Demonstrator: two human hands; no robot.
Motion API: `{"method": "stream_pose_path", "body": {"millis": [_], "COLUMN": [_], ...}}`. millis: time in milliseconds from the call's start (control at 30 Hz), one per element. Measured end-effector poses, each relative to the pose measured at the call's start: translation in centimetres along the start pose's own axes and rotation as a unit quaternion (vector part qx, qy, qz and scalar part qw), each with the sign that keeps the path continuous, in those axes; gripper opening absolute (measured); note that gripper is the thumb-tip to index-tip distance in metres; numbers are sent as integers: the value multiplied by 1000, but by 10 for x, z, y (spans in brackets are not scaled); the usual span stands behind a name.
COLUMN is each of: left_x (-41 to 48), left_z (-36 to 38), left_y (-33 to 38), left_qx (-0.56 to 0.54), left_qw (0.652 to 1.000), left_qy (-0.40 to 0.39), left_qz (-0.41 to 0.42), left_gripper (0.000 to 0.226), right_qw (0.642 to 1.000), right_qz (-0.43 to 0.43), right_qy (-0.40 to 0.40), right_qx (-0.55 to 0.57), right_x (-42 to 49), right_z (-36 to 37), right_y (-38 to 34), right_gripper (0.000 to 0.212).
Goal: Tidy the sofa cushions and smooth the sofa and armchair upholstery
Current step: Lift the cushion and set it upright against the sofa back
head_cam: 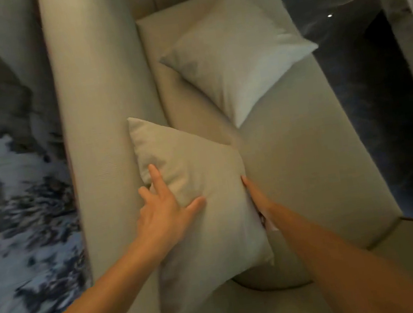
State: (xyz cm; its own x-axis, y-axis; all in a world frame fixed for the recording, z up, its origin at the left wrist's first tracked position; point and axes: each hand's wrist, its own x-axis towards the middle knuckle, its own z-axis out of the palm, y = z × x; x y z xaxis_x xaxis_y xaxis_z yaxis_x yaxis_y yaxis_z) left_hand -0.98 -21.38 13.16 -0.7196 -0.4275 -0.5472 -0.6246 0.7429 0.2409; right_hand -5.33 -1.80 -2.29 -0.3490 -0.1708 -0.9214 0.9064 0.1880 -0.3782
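Note:
A beige cushion leans against the sofa's backrest in the middle of the view. My left hand lies flat on its left side with fingers spread. My right hand presses edge-on against the cushion's right side, its fingers partly hidden behind the fabric. A second, paler cushion rests farther along the sofa seat, tilted on a corner and untouched.
A dark glossy table runs along the right of the sofa. On the left behind the backrest is a grey and white patterned surface. A rounded bolster or seat edge shows under the near cushion.

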Motion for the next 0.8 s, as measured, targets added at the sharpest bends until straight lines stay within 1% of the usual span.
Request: {"method": "stream_pose_path", "body": {"millis": [67, 100, 133, 167, 200, 233, 267, 300, 333, 367, 400, 433, 467, 500, 533, 600, 633, 667, 700, 800], "left_x": [-3, -4, -3, 4, 16, 35, 62, 90, 122, 159, 194, 228, 260, 285, 306, 341, 354, 366, 377, 405], "left_z": [-10, -12, -11, -10, -9, -7, -5, -4, -1, 3, 7, 10, 17, 26, 37, 61, 73, 83, 93, 120], "left_y": [-3, 1, 7, 16, 29, 45, 65, 85, 104, 124, 140, 153, 162, 169, 174, 183, 188, 192, 195, 196], "left_qx": [14, 45, 103, 180, 251, 284, 285, 262, 214, 146, 65, -30, -126, -217, -294, -412, -453, -479, -496, -539], "left_qw": [999, 998, 993, 979, 956, 941, 938, 944, 958, 974, 988, 994, 989, 972, 947, 895, 873, 859, 851, 830], "left_qy": [-33, -40, -26, 13, 53, 80, 84, 69, 44, 9, -32, -60, -73, -83, -95, -110, -114, -113, -105, -78], "left_qz": [-1, 15, 49, 98, 142, 168, 180, 187, 187, 173, 138, 88, 27, -33, -82, -130, -138, -141, -140, -120], "left_gripper": [131, 131, 131, 130, 124, 115, 104, 91, 79, 71, 67, 66, 67, 70, 72, 83, 89, 94, 97, 109], "right_qw": [1000, 999, 998, 996, 992, 990, 993, 996, 997, 993, 986, 978, 970, 965, 963, 958, 952, 944, 937, 925], "right_qz": [0, 16, 45, 79, 104, 106, 81, 43, -2, -52, -97, -136, -167, -185, -194, -208, -221, -234, -247, -266], "right_qy": [21, 25, 18, 7, -3, -8, 3, 31, 68, 105, 133, 152, 163, 167, 165, 184, 209, 231, 246, 270], "right_qx": [-8, -16, -27, -46, -72, -87, -90, -76, -46, -9, 23, 54, 73, 80, 86, 65, 35, 11, 3, 26], "right_x": [5, 6, 8, 12, 16, 23, 34, 44, 54, 68, 81, 91, 100, 111, 123, 149, 163, 177, 193, 228], "right_z": [16, 17, 14, 8, 1, -10, -23, -34, -45, -59, -70, -79, -85, -88, -87, -81, -77, -73, -70, -70], "right_y": [-2, -3, -4, -7, -13, -24, -43, -66, -92, -121, -147, -173, -197, -216, -231, -253, -260, -264, -265, -256], "right_gripper": [84, 88, 94, 99, 100, 97, 89, 78, 65, 55, 51, 55, 67, 80, 90, 104, 107, 108, 106, 98]}}
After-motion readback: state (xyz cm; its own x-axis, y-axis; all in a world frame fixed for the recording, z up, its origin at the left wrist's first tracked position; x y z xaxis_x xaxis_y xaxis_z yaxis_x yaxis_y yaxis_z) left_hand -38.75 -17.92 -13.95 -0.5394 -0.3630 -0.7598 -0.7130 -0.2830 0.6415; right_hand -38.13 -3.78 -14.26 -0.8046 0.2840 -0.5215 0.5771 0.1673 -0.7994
